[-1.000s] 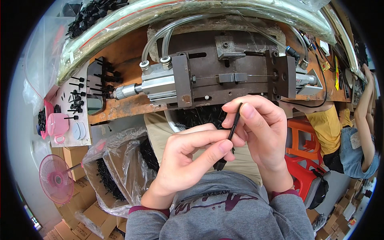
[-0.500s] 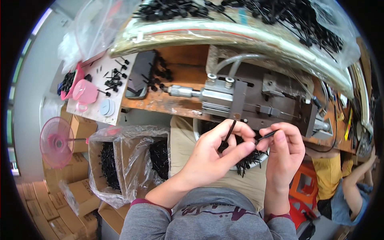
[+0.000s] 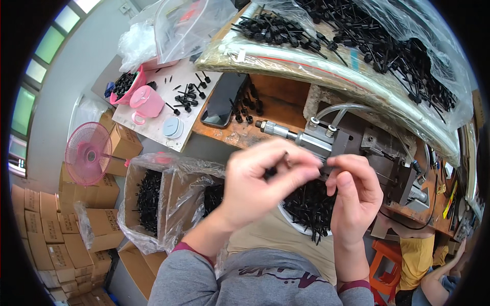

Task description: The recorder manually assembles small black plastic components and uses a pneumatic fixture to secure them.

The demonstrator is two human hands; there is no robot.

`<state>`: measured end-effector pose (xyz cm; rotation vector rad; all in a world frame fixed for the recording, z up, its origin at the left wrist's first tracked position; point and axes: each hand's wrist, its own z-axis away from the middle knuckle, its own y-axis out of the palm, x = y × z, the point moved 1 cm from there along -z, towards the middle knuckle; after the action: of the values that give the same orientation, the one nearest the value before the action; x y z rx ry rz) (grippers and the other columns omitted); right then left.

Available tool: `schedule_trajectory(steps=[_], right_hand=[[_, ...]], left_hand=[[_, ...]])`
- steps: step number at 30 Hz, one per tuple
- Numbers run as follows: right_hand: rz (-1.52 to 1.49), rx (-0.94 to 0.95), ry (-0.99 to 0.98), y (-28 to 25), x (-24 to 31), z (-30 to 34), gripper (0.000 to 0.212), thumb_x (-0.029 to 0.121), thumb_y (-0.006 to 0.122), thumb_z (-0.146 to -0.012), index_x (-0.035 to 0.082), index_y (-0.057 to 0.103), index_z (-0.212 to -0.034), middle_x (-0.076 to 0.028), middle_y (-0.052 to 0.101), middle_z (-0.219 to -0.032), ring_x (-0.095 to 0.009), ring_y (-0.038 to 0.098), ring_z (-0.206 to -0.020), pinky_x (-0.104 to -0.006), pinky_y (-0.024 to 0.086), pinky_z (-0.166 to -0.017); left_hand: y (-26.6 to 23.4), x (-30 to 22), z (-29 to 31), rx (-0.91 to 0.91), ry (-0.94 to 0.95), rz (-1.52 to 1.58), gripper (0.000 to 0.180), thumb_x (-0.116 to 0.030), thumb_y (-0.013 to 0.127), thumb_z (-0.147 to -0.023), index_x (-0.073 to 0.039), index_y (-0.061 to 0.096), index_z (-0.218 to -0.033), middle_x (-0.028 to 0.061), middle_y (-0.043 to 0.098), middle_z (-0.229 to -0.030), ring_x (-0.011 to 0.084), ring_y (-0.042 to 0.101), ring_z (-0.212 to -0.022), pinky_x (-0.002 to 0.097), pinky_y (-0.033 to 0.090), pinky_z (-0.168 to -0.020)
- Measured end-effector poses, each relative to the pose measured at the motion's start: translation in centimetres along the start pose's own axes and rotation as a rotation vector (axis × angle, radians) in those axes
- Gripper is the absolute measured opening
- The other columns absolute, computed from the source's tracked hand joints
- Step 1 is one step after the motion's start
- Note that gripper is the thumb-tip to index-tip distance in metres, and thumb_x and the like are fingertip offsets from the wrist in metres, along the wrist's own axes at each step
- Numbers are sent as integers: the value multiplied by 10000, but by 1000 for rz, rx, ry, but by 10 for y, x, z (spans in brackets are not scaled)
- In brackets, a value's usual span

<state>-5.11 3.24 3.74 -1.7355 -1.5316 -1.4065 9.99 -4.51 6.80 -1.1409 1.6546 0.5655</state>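
Note:
My left hand (image 3: 263, 186) is closed, its thumb and fingers pinched together. Something dark shows in the curl of its fingers, too blurred to name. Close beside it, fingertips almost meeting, is my right hand (image 3: 356, 196); its fingers are bent toward the thumb, and motion blur hides what they hold, if anything. Under both hands, on my lap, a white tub (image 3: 295, 217) holds a heap of thin black parts with stems (image 3: 314, 211). Just beyond my hands a metal clamping fixture with an air cylinder (image 3: 314, 143) is mounted on the bench.
Black parts heap on a plastic-wrapped shelf (image 3: 326, 71) above the bench. Left are a phone (image 3: 224, 99), a pink cup (image 3: 146, 102), a round container (image 3: 173, 127) and a pink fan (image 3: 88, 153). Plastic-lined cartons (image 3: 176, 204) stand beside my lap. Another person (image 3: 439, 285) sits at right.
The view has swung, so the bench sits lower and farther right. The black sticks that showed plainly in both hands no longer show clearly. My fingertips remain close together.

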Motion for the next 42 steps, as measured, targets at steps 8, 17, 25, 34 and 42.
schedule_trajectory(steps=[8,17,25,34,42], right_hand=[[54,-96,60,-7,3,26,201,48,562,-934,-44,596,-1109,-140,609,-1025,-117,592,-729,-214,470,-625],[132,-207,117,-37,0,60,230,111,545,-941,-40,557,-1114,-161,609,-986,-138,568,-669,-229,451,-609],[95,-211,152,-40,-5,64,262,132,534,-946,-41,533,-1144,-169,612,-982,-139,562,-675,-227,445,-633],[76,-215,199,-46,-5,72,309,147,551,-931,-42,500,-1170,-171,618,-965,-141,560,-669,-227,441,-634],[52,-184,211,-41,-4,81,340,156,573,-914,-42,486,-1176,-182,625,-942,-155,555,-656,-238,451,-618]], left_hand=[[-207,-18,-168,-578,189,-999,415,-217,637,-937,-67,571,-1318,120,659,-1201,145,631,-782,277,497,-687],[-201,11,-126,-315,104,-432,362,-286,497,-1018,-2,682,-1144,37,674,-1143,71,544,-961,230,424,-865],[-196,57,-46,-289,-117,-915,199,-194,721,-848,-98,764,-1017,31,674,-746,104,620,-675,231,481,-668],[-189,109,-31,-385,-359,-994,155,-144,772,-774,-64,766,-908,50,736,-765,83,664,-669,247,507,-630],[-200,123,-27,-424,-285,-1110,232,-246,772,-765,-107,770,-950,71,743,-847,204,697,-759,324,510,-695]])
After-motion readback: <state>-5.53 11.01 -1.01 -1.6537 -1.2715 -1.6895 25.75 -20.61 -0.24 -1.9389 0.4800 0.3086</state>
